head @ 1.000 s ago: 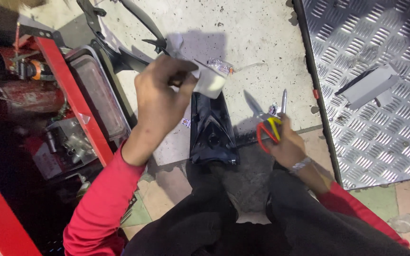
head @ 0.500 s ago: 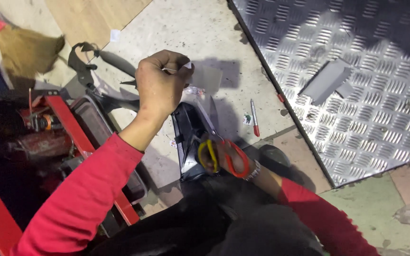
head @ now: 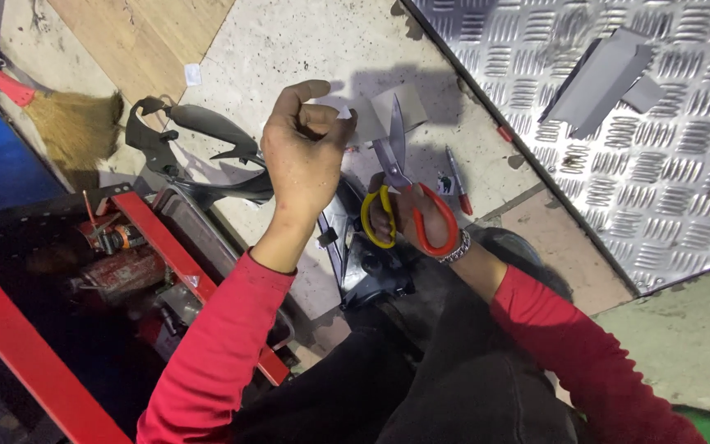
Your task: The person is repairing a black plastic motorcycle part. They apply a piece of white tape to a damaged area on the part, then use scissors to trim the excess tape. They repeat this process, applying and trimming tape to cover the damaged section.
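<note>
Grey sheet: pinched in the raised left hand, held over the concrete floor. Scissors: gripped by the right hand, fingers closed through the yellow and red handles, blades parted at the sheet's edge. Pen is laid just beside. Black panel is set left of the hands.

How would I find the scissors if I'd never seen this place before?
Start at the big shiny bumpy metal plate on the right, then look left to the two red-sleeved arms in the middle. The right hand holds the scissors, blades pointing up at a small grey sheet. They alone have one yellow handle loop and one red.
</note>
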